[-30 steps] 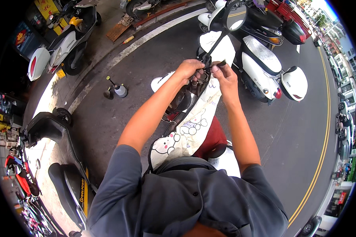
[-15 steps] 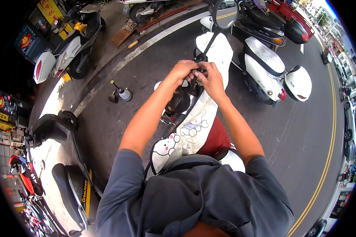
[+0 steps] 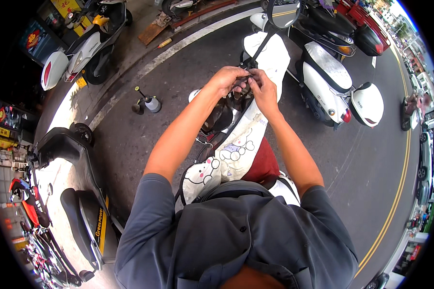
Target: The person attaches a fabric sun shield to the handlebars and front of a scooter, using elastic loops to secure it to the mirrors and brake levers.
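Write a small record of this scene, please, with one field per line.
Left hand: fingers bent, close to the right hand
Between fingertips: mostly hidden, cannot identify
Closer to the body: white cartoon-print cover
Beyond hands: round mirror on dark stem
Ground, left: spray bottle
Parked, right: white scooter with top box

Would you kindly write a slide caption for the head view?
Both hands close together at the edge of a cartoon-printed white cover, a white scooter parked to the right.

Street [image 3: 357, 159] with parked scooters [image 3: 318, 91]
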Demonstrator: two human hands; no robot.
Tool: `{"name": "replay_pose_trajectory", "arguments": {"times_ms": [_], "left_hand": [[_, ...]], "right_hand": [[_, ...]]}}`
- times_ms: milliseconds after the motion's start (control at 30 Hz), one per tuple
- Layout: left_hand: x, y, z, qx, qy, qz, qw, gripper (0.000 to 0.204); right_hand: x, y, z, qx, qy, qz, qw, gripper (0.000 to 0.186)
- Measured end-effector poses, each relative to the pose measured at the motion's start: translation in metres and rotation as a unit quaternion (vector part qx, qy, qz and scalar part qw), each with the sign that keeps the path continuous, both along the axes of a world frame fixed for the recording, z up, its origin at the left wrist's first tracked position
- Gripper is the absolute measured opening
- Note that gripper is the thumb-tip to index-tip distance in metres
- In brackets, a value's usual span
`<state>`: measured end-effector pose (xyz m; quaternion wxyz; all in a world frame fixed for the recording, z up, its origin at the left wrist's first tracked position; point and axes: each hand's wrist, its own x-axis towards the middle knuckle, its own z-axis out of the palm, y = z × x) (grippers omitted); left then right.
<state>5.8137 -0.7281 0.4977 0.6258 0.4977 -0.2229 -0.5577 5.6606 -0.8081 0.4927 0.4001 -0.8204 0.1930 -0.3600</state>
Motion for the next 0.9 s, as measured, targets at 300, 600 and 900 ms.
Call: {"name": "replay_pose_trajectory", "arguments": {"times_ms": [300,600,900], "left_hand": [[0.000,-0.002,-0.012,-0.021,0.182,-0.022,0.983,0.010],[-0.026,-0.009,-0.023,-0.142,0.135,0.081,0.977,0.010],[-0.032,-0.016,-0.037,-0.162,0.056,0.081,0.982,0.021]], "right_hand": [[0.002,-0.016,0.009,-0.275,0.032,0.000,0.961,0.013],[0.008,-0.017,0.010,0.212,0.003,-0.035,0.977,0.028],[0.011,-0.034,0.009,0.397,-0.022,-0.014,0.917,0.014]]}}
